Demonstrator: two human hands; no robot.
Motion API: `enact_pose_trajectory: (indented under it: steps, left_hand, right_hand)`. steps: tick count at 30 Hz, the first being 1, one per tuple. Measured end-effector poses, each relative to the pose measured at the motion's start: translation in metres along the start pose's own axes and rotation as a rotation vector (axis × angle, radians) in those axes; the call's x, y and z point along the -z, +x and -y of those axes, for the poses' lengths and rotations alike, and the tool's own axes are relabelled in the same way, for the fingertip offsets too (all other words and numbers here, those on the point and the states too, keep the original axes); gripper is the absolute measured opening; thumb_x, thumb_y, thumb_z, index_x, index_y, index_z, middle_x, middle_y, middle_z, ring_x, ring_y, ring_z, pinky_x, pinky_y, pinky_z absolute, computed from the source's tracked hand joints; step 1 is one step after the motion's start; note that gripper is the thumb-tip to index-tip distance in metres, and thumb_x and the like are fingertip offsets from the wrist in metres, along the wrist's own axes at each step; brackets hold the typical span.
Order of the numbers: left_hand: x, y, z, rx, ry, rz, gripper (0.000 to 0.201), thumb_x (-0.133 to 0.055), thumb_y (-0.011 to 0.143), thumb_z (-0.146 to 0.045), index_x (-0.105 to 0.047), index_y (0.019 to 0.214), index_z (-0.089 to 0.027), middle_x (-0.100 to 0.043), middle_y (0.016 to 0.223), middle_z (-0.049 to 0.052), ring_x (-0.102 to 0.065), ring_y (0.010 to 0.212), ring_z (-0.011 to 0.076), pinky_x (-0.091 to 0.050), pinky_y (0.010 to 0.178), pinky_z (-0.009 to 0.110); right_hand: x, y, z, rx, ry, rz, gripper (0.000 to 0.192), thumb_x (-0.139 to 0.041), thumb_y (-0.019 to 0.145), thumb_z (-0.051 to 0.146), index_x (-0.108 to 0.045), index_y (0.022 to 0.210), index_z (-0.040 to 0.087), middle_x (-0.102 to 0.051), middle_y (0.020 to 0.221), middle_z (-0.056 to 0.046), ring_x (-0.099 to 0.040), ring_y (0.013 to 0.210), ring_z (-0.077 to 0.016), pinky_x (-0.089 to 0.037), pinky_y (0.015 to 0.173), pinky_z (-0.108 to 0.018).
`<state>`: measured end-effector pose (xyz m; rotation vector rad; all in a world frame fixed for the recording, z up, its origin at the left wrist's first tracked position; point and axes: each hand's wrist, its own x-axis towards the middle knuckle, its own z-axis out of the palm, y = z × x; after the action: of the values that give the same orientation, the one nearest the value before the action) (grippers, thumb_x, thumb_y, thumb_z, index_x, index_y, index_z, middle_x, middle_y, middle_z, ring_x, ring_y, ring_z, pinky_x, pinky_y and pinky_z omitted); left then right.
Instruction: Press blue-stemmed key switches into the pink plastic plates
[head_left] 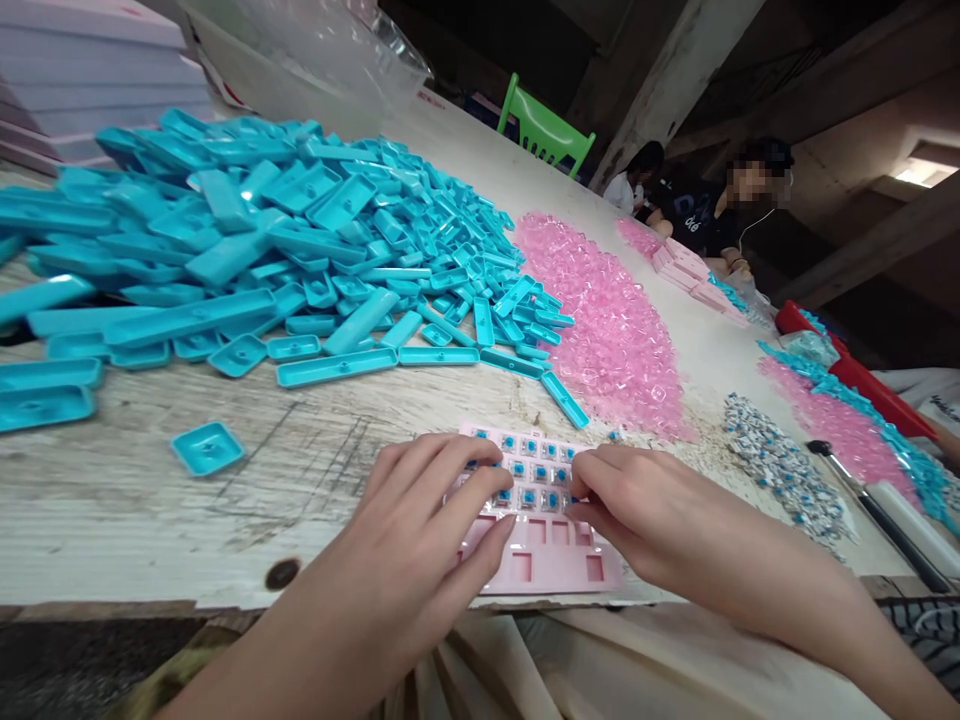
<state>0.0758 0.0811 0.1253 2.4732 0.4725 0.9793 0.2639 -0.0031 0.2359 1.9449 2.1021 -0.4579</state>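
A pink plate (pixel 555 578) with square openings lies at the table's front edge. Its upper rows hold small switches with blue centres (pixel 529 498), set in clear surrounds; several lower openings show bare. My left hand (pixel 431 525) rests over the plate's left side, fingers apart and bent, the fingertips at the switches. At the right side of the same rows, my right hand (pixel 637 500) is pinched closed, thumb and fingers together. Whatever it pinches is hidden behind the fingers.
A big heap of teal keycaps (pixel 315 240) covers the left. Beyond the plate lie clear pink pieces (pixel 600 340); loose switches (pixel 784 475) and a black-tipped tool (pixel 874 510) are right. A red container (pixel 862 375), green chair (pixel 547 130) and seated person (pixel 701 215) are farther off.
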Motion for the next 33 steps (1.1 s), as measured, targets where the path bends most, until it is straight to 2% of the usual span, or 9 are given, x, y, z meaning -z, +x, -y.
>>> enact_pose_trajectory:
  steps: [6, 12, 15, 21, 24, 27, 30, 33]
  left_hand:
    - [0.0, 0.0, 0.0, -0.01, 0.018, 0.001, 0.016, -0.039, 0.101, -0.021, -0.052, 0.11, -0.021, -0.057, 0.112, 0.005, -0.048, 0.111, 0.0241, -0.029, 0.093, 0.038]
    - [0.002, 0.001, 0.0, -0.026, 0.02, 0.032, 0.016, -0.041, 0.099, -0.017, -0.052, 0.111, -0.02, -0.055, 0.113, 0.006, -0.048, 0.109, 0.0239, -0.029, 0.092, 0.038]
    - [0.003, 0.002, 0.001, -0.028, 0.024, 0.05, 0.016, -0.042, 0.099, -0.017, -0.052, 0.111, -0.02, -0.055, 0.113, 0.006, -0.048, 0.109, 0.0239, -0.03, 0.091, 0.037]
    - [0.003, 0.001, 0.003, -0.057, 0.02, 0.031, 0.016, -0.044, 0.099, -0.02, -0.053, 0.111, -0.021, -0.057, 0.113, 0.005, -0.05, 0.109, 0.0229, -0.031, 0.09, 0.035]
    - [0.001, 0.0, 0.004, -0.058, 0.03, 0.015, 0.017, -0.045, 0.098, -0.019, -0.053, 0.112, -0.023, -0.058, 0.115, 0.004, -0.05, 0.113, 0.0235, -0.031, 0.092, 0.036]
    - [0.0, -0.001, 0.006, -0.051, 0.038, 0.017, 0.019, -0.045, 0.097, -0.018, -0.054, 0.113, -0.024, -0.059, 0.115, 0.005, -0.052, 0.113, 0.0241, -0.033, 0.09, 0.037]
    - [0.0, -0.002, 0.005, -0.038, 0.026, 0.023, 0.019, -0.046, 0.096, -0.018, -0.055, 0.112, -0.024, -0.059, 0.114, 0.005, -0.054, 0.108, 0.0238, -0.034, 0.085, 0.037]
    - [0.0, -0.001, 0.001, -0.032, 0.036, -0.004, 0.018, -0.042, 0.099, -0.017, -0.055, 0.109, -0.023, -0.059, 0.111, 0.005, -0.054, 0.105, 0.0231, -0.033, 0.084, 0.037]
  right_hand:
    - [-0.005, 0.003, -0.008, -0.004, 0.154, -0.008, 0.011, -0.049, 0.096, 0.016, -0.054, 0.086, 0.017, -0.062, 0.082, -0.003, -0.057, 0.075, -0.0174, -0.035, 0.064, -0.027]
    - [-0.006, 0.006, -0.009, -0.035, 0.174, -0.019, 0.019, -0.053, 0.093, 0.014, -0.05, 0.074, 0.018, -0.056, 0.071, 0.0, -0.051, 0.07, -0.0144, -0.031, 0.063, -0.025]
    - [-0.004, 0.008, -0.008, -0.06, 0.23, 0.02, 0.02, -0.053, 0.091, 0.011, -0.05, 0.072, 0.018, -0.055, 0.07, 0.002, -0.049, 0.068, -0.0126, -0.03, 0.062, -0.024]
    - [-0.002, 0.012, -0.006, -0.083, 0.339, 0.027, 0.024, -0.056, 0.088, 0.008, -0.05, 0.066, 0.017, -0.051, 0.062, 0.004, -0.044, 0.06, -0.0098, -0.026, 0.058, -0.024]
    - [-0.005, 0.008, -0.009, -0.112, 0.466, -0.005, 0.02, -0.058, 0.089, 0.014, -0.054, 0.07, 0.017, -0.056, 0.065, 0.004, -0.05, 0.063, -0.0104, -0.031, 0.061, -0.023]
    - [-0.005, -0.002, -0.011, -0.14, 0.561, -0.045, 0.014, -0.058, 0.094, 0.026, -0.062, 0.084, 0.017, -0.064, 0.078, 0.0, -0.057, 0.072, -0.0133, -0.038, 0.067, -0.023]
    - [-0.004, -0.012, -0.014, -0.15, 0.598, -0.053, 0.023, -0.051, 0.099, 0.037, -0.065, 0.095, 0.019, -0.067, 0.087, -0.001, -0.058, 0.079, -0.0139, -0.04, 0.071, -0.023]
    - [-0.009, -0.015, -0.017, -0.128, 0.55, -0.047, 0.037, -0.043, 0.102, 0.041, -0.062, 0.081, 0.018, -0.062, 0.077, 0.0, -0.054, 0.071, -0.0125, -0.036, 0.066, -0.024]
